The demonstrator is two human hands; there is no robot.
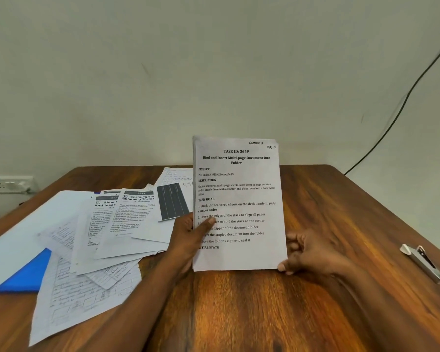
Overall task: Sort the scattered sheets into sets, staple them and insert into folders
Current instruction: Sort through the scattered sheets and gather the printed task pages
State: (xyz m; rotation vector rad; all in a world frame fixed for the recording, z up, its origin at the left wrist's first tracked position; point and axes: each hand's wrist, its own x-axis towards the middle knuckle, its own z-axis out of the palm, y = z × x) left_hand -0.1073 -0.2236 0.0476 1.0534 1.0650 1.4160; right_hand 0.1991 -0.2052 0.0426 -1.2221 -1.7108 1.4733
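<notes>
While the set of sheets stands upright on its lower edge on the wooden table, both hands are at its sides. The left hand grips the left edge, with the thumb lying across the printed front page and the other fingers hidden behind the paper. The right hand is at the lower right edge; its fingers are loosely bent and the fingertips touch the corner of the set, but I cannot tell if they really pinch it, because this hand is blurred. The top page shows the heading "TASK ID: 3649" and a handwritten note in the upper right corner, and the edges of more pages are visible behind its top left corner. To the left of the set, the scattered sheets lie overlapping on the table, some printed and some handwritten, and one sheet among them has a dark block with thin lines. At the far left, a blue folder lies partly under a large white sheet. Well apart on the right side of the table lies a stapler, silver with a dark part, and no hand touches it. Behind the table there is a pale wall, with a dark cable hanging down on the right and a white socket on the left.
</notes>
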